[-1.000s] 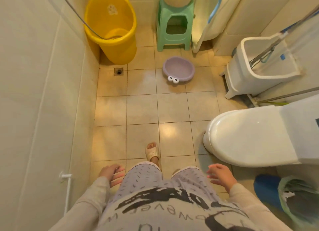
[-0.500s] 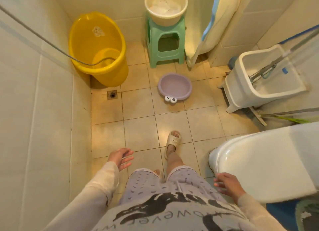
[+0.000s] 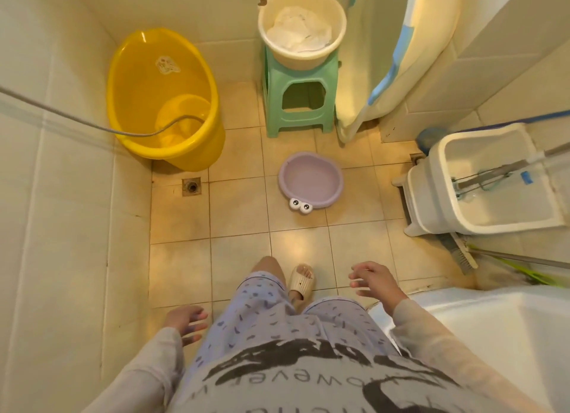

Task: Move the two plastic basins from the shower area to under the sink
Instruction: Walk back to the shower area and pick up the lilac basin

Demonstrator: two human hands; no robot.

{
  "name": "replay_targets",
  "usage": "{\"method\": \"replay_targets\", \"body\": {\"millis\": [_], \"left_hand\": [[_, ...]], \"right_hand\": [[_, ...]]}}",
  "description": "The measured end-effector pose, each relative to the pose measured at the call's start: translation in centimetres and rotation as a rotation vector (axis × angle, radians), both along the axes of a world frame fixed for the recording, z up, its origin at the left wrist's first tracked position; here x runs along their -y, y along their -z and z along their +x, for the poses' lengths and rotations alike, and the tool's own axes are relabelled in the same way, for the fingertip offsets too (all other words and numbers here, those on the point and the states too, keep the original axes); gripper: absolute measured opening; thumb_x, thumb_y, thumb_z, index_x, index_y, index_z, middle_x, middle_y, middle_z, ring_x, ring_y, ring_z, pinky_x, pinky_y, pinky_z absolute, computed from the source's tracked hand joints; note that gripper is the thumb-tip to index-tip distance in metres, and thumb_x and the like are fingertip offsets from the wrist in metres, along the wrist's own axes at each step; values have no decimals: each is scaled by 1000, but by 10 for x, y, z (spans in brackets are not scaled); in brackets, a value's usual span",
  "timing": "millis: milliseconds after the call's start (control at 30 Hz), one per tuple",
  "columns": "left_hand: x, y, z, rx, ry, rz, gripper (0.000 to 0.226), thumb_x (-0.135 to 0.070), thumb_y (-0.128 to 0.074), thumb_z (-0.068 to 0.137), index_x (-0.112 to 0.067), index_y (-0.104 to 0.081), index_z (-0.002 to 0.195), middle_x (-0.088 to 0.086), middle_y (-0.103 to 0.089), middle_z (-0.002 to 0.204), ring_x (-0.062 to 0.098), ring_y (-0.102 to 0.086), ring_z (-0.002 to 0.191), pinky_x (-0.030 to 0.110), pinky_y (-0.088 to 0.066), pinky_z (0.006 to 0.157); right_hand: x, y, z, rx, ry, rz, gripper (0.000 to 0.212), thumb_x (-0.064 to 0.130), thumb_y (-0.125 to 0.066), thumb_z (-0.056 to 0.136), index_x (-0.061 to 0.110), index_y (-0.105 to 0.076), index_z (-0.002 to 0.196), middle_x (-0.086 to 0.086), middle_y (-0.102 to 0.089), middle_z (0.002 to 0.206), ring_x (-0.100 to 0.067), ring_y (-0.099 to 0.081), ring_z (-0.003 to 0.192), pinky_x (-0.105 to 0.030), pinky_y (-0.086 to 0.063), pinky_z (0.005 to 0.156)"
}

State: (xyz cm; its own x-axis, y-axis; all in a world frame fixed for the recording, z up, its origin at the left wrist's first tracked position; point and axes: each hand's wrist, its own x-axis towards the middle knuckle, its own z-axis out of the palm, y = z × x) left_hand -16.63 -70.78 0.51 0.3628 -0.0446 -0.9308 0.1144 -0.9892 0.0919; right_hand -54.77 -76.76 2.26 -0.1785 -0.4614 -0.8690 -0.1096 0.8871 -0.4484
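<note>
Small lilac plastic basin with cartoon eyes on its rim [image 3: 311,179] sits upright on the tiled floor [image 3: 237,215], empty as far as visible, eyes toward the person. Just beyond it, a cream round plastic basin holding white cloth [image 3: 302,27] rests on top of a green plastic stool [image 3: 298,96] against the back wall; probably parked there to keep the laundry off the wet floor. These look like the two basins to move; neither is touched yet, both in the shower area. The sink is not in view.

Left of the stool, a tall yellow plastic tub [image 3: 165,99] stands in the corner with a grey hose [image 3: 92,125] draped into it. A floor drain [image 3: 192,186] is near the tub's base. Cream shower curtain with blue trim [image 3: 401,51] hangs bunched at the right of the stool. White mop bucket [image 3: 481,181] and a white toilet [image 3: 481,335] line the right side.

Left hand [image 3: 185,321] hangs low by the hip, fingers loosely spread, holding nothing. Right hand [image 3: 374,281] is raised ahead, fingers apart, empty, well short of the lilac basin. One slippered foot [image 3: 302,281] is forward; reads as the approach step, with the lilac basin the nearest pickup. Cloth in the cream one means that lift wants both hands and a level carry.
</note>
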Motion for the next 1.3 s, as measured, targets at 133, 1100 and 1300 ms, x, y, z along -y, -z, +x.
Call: {"method": "replay_targets", "body": {"millis": [133, 1100, 1300], "left_hand": [[59, 6, 2, 11, 56, 15, 17, -14, -48, 92, -3, -56, 103, 12, -61, 102, 27, -57, 88, 35, -44, 75], [416, 204, -111, -65, 816, -41, 12, -15, -47, 90, -9, -57, 94, 5, -62, 88, 15, -55, 68, 25, -42, 58], [446, 360, -152, -24, 731, -67, 17, -13, -50, 86, -8, -53, 102, 11, -58, 98, 23, -57, 79, 30, -43, 64]], "right_hand": [[38, 6, 3, -13, 0, 37, 20, 2, -49, 88, 2, -60, 104, -12, -62, 86, -20, -57, 68, -27, -46, 60], [244, 213, -35, -16, 373, 233, 16, 5, -49, 91, 5, -57, 104, -15, -61, 87, -28, -59, 76, -32, -49, 67], [297, 374, -61, -15, 391, 237, 19, 8, -52, 91, 10, -54, 110, -14, -56, 105, -27, -58, 89, -45, -54, 78]]}}
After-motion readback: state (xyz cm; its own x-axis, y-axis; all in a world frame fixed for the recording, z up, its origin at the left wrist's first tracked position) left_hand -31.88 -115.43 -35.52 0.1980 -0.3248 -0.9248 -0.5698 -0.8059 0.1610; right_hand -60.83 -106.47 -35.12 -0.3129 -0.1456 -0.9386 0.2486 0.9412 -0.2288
